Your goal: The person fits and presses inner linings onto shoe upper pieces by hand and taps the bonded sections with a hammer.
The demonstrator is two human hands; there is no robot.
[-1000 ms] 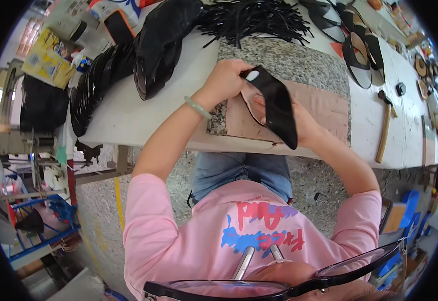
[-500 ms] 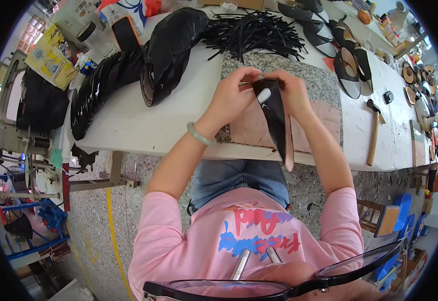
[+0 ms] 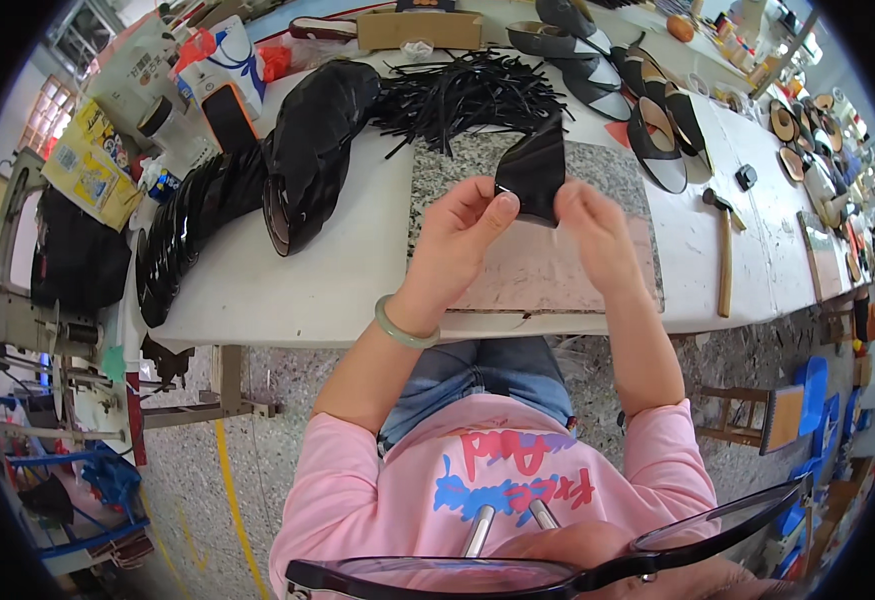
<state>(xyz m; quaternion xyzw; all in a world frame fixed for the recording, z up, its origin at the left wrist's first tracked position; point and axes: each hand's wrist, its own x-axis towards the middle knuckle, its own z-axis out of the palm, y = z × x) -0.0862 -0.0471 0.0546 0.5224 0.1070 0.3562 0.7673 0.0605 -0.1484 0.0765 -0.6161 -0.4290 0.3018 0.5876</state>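
A glossy black shoe upper (image 3: 535,170) is held up between my two hands, above a speckled stone slab (image 3: 437,172). My left hand (image 3: 469,222) pinches its near left edge, thumb on top. At the near right edge, my right hand (image 3: 592,222) has its fingers closed on the upper, slightly blurred. The upper's narrow end points away from me, and its shiny outer face shows. A pinkish sheet (image 3: 547,265) covers the near part of the slab, below my hands.
Nested black uppers form two long stacks, one glossy (image 3: 187,220) and one wider (image 3: 322,140), on the left. Black strips (image 3: 477,95) lie in a heap beyond the slab. A hammer (image 3: 725,260), a small black block (image 3: 746,177) and black-and-grey uppers (image 3: 655,145) are on the right.
The upper has swung round: its narrow end hung toward me and now points away. My hands have shifted from its far end to its near edges.
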